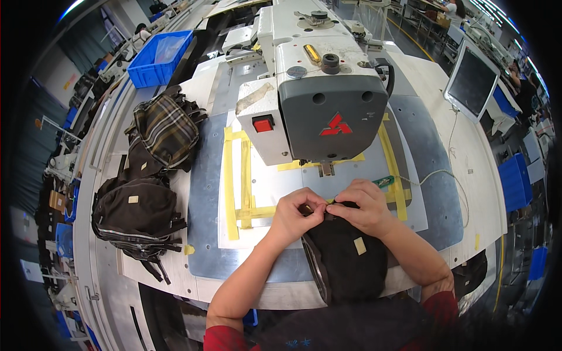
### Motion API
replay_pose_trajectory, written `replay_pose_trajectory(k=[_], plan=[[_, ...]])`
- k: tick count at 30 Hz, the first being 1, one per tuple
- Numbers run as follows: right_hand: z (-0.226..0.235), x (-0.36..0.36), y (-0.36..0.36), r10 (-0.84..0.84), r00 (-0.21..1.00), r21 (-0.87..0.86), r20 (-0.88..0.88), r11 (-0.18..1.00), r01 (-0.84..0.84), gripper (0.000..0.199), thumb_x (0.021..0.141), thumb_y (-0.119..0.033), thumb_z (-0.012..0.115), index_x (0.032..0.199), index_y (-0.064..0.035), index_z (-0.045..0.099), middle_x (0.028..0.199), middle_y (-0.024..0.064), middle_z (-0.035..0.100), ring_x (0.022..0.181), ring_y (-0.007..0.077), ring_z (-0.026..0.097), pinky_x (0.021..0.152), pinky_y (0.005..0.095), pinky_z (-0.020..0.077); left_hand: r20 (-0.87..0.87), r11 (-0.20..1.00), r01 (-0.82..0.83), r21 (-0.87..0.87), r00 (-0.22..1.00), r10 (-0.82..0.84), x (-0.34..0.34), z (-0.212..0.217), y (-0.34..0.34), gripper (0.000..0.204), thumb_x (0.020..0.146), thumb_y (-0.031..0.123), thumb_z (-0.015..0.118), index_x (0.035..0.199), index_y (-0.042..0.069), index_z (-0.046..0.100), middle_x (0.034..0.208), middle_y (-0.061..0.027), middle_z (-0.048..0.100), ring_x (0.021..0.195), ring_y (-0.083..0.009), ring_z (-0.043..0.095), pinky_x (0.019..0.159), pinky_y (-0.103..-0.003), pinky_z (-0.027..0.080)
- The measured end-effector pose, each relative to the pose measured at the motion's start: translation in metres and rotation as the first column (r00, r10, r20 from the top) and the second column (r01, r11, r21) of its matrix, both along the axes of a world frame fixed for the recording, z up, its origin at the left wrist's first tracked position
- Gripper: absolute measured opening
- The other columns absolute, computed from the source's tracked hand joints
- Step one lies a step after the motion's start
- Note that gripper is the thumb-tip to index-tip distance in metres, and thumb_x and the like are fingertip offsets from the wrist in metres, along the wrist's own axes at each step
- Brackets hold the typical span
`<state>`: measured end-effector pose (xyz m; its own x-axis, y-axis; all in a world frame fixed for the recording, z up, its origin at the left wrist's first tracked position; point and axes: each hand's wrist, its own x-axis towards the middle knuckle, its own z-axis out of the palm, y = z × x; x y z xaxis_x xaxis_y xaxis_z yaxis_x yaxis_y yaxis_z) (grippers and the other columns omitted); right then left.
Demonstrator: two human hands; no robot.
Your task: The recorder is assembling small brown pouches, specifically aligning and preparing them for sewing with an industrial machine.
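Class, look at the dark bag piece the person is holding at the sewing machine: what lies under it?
Under the dark bag piece lie the grey metal plate and the white table edge. Both hands, left hand and right hand, pinch its top edge. What lies directly beneath the fabric is covered.

I hold a small black bag (345, 260) at its top edge (a pale square label on its front); it lies on the table's near edge, its zipper running down the left side.
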<state>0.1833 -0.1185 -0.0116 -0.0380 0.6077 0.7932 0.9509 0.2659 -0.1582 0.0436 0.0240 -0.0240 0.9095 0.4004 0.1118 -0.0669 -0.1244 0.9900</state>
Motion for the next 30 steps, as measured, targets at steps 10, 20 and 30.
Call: replay_pose_trajectory(k=[10,20,30], plan=[[-0.003,0.001,-0.001,-0.001,1.0,0.005,-0.021,1.0,0.001,0.029,0.061,-0.007,0.074,0.088,-0.0164,0.07,0.09,0.0003,0.058,0.081,0.0198,0.055,0.072,0.0351,0.049,0.014,0.995,0.009,-0.095,1.0,-0.008,0.001,-0.005,0.003,0.008,0.08,0.004,0.063,0.087,0.0,0.066,0.08,-0.002,0.062,0.069,-0.0049,0.056,0.061,-0.019,0.043],[-0.001,0.0,-0.002,0.015,0.999,-0.021,0.029,1.0,-0.014,0.028,0.062,-0.007,0.073,0.088,-0.0153,0.07,0.089,-0.0001,0.058,0.08,0.0186,0.056,0.071,0.0346,0.0498,-0.033,0.998,0.043,-0.055,0.998,-0.045,-0.001,0.002,-0.001,0.004,0.078,0.001,0.065,0.081,0.0,0.062,0.08,-0.0016,0.061,0.069,-0.0038,0.057,0.061,-0.019,0.044],[-0.002,0.001,-0.001,-0.018,0.999,-0.049,0.043,0.999,0.02,0.026,0.064,-0.006,0.073,0.088,-0.0131,0.067,0.089,0.0012,0.057,0.079,0.0211,0.056,0.069,0.0358,0.0491,-0.039,0.996,-0.029,-0.08,0.999,0.026,0.001,-0.004,-0.003,0.008,0.076,-0.001,0.065,0.082,0.001,0.06,0.077,-0.0014,0.061,0.068,-0.0051,0.057,0.062,-0.02,0.046]])
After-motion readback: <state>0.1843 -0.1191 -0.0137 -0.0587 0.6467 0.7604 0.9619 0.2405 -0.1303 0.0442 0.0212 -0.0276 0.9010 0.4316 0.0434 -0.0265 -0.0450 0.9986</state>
